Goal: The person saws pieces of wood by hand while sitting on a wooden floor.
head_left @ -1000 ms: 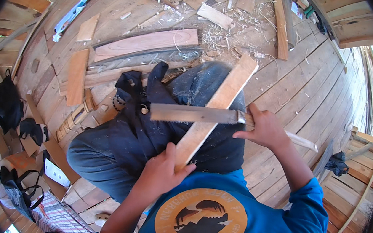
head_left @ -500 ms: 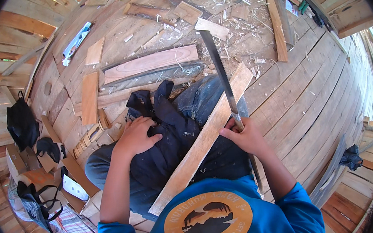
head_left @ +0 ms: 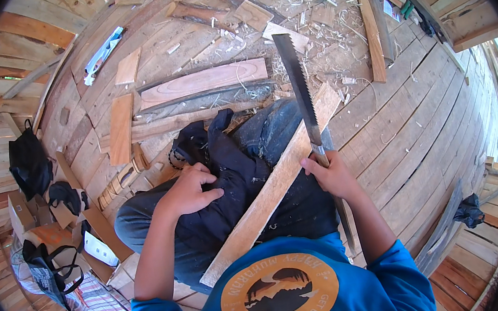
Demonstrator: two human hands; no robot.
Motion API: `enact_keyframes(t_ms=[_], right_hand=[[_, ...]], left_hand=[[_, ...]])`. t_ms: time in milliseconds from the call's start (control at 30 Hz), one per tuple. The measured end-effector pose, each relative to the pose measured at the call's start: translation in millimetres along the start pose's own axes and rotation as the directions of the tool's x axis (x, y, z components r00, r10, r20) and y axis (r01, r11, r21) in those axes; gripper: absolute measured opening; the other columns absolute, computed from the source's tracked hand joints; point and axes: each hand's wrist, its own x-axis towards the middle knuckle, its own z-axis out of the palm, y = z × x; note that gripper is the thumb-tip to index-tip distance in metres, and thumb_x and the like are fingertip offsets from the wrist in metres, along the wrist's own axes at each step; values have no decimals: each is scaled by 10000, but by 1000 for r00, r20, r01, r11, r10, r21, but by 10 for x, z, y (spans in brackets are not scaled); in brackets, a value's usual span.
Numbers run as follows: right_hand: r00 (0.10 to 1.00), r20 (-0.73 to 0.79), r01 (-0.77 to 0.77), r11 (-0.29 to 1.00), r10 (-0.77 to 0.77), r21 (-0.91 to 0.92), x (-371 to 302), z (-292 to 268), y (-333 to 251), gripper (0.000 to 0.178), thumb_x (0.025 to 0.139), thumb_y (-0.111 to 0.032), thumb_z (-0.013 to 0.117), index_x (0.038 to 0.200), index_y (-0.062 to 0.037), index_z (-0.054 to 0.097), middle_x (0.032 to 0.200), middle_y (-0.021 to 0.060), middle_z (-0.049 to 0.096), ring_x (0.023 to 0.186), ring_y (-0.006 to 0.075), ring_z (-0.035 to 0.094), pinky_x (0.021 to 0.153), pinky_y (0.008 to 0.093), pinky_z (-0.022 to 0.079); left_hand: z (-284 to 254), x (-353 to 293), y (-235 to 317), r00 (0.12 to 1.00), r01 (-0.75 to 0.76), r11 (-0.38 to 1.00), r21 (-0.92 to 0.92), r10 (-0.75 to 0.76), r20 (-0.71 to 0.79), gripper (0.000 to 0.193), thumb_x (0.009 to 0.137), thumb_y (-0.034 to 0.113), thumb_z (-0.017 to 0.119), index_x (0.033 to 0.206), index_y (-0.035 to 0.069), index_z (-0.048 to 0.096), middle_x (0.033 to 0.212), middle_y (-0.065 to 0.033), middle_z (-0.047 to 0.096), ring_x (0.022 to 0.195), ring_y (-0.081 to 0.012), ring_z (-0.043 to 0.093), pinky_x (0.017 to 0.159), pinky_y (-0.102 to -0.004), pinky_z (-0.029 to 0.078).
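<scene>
My right hand point(head_left: 332, 175) is closed round the long handle of a handsaw point(head_left: 298, 82). The saw's toothed blade points away from me, above the upper end of a light wooden board point(head_left: 268, 193). That narrow board lies slantwise over my lap, its near end close to my shirt, with my right thumb beside its edge. A dark cloth point(head_left: 234, 157) is bunched on my lap. On its left part rests my left hand point(head_left: 188, 190), thumb stretched out and apart from the loosely bent fingers; I see nothing held in it.
Several planks lie beyond my legs, among them a wide pale board point(head_left: 204, 84) and a short one point(head_left: 121, 130). Wood shavings point(head_left: 307, 20) and cut logs point(head_left: 199, 15) are scattered farther off. Bags and a cardboard box point(head_left: 108, 239) stand at left.
The saw has turned so that more of its blade's flat side shows, and my right hand has shifted slightly to the right. My left hand has slid a little to the right over the cloth.
</scene>
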Motion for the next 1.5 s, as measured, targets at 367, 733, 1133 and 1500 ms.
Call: enact_keyframes(t_ms=[367,733,1133,1500], right_hand=[[1000,22,-5,1000,5,12,8,-35,-3,383,862,-369,684,704,-26,619,599,-5,550,560,80,489,521,263,384],[992,97,-90,991,81,96,26,-61,-26,394,866,-391,676,682,-59,571,495,-33,431,383,62,390,367,241,278],[989,117,-103,987,89,124,57,-72,6,389,872,-382,674,691,-55,567,479,-34,410,374,68,379,361,245,276],[987,136,-100,987,83,123,53,-84,-14,397,877,-384,666,688,-53,558,471,-31,408,375,71,380,358,248,274]], left_hand=[[-123,265,217,995,95,982,165,-88,-49,339,924,351,529,1018,56,668,968,-151,611,1029,-321,524,973,-382,321],[-108,150,-179,983,3,986,-166,-33,-178,335,804,155,530,1110,46,610,1088,-148,589,1093,-313,521,979,-397,389],[-143,162,-45,940,218,950,-223,-143,310,361,795,248,552,1008,-18,671,909,-180,684,821,-286,632,804,-330,465],[-100,161,-56,920,98,963,253,9,-391,244,724,170,681,938,73,615,886,-138,617,902,-309,577,917,-439,393]])
